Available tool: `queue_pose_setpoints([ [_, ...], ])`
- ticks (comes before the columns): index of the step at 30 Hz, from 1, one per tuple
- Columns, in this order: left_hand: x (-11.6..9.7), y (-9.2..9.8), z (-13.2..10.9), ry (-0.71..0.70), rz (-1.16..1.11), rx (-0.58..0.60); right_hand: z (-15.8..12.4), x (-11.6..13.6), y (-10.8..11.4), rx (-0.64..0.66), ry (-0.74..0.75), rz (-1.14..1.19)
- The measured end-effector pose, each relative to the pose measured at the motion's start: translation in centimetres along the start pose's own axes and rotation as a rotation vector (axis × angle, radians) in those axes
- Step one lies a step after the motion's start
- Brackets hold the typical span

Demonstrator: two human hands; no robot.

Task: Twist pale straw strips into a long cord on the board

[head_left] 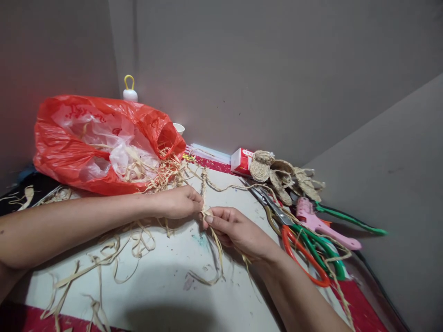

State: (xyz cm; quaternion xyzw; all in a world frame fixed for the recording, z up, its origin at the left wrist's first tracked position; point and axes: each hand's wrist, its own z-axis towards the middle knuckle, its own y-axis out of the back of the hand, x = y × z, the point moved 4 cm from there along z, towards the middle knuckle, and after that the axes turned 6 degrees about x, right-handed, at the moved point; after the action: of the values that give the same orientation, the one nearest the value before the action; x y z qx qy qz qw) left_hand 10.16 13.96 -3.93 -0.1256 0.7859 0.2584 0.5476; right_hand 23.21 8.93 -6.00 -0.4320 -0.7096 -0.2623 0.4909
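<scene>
A narrow braid of pale straw [204, 189] runs down the middle of the white board [166, 258]. My left hand [178, 202] pinches it from the left side, fingers closed. Just below and to the right, my right hand [233, 228] grips the same braid between thumb and fingers. Loose strands [218, 249] hang from under the right hand and curl on the board. From the braid's far end a thin braided cord leads off to the right.
At the back left lies a red plastic bag [65, 138] spilling straw. On the right are orange-handled scissors [304, 258], green-handled scissors [337, 263], a pink glue gun [320, 226] and woven straw pieces [261, 168]. Loose strips [100, 263] lie at the front left. Grey walls stand behind.
</scene>
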Motion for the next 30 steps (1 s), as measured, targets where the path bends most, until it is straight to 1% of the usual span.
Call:
queue_pose_setpoints([
  [3,0.2,-0.2,0.1,0.056,-0.084,0.037,-0.1,0.3,0.2,-0.021,0.053,-0.127],
  [6,1.0,-0.6,0.3,0.128,-0.209,0.128,-0.3,0.8,0.3,-0.047,0.122,-0.341],
  [9,1.6,-1.0,0.4,0.171,-0.365,0.202,-0.5,1.1,0.2,-0.077,0.132,-0.550],
  [11,1.7,-1.1,0.5,0.164,-0.371,0.174,-0.6,1.2,0.2,-0.105,0.132,-0.658],
  [14,1.6,-1.1,0.4,0.135,-0.247,0.047,-1.0,1.4,0.2,-0.165,0.122,-0.832],
  [16,1.5,-1.2,0.3,0.121,-0.162,-0.015,-1.3,1.7,0.3,-0.207,0.096,-0.921],
  [18,1.5,-1.3,0.3,0.101,-0.112,-0.049,-1.6,2.1,0.1,-0.233,0.071,-0.933],
  [20,1.6,-1.4,0.3,0.080,-0.111,-0.069,-1.8,2.3,-0.5,-0.240,0.064,-0.864],
  [22,1.8,-1.6,0.3,0.071,-0.173,-0.078,-1.9,2.4,-1.5,-0.243,0.086,-0.785],
  [24,1.9,-1.8,0.3,0.078,-0.286,-0.072,-1.9,2.1,-2.7,-0.275,0.095,-0.811],
  [28,1.8,-2.3,0.2,0.099,-0.511,-0.028,-1.7,1.1,-4.7,-0.365,0.011,-1.137],
  [30,1.6,-2.3,0.1,0.083,-0.581,-0.015,-1.6,0.9,-5.2,-0.369,-0.030,-1.276],
])
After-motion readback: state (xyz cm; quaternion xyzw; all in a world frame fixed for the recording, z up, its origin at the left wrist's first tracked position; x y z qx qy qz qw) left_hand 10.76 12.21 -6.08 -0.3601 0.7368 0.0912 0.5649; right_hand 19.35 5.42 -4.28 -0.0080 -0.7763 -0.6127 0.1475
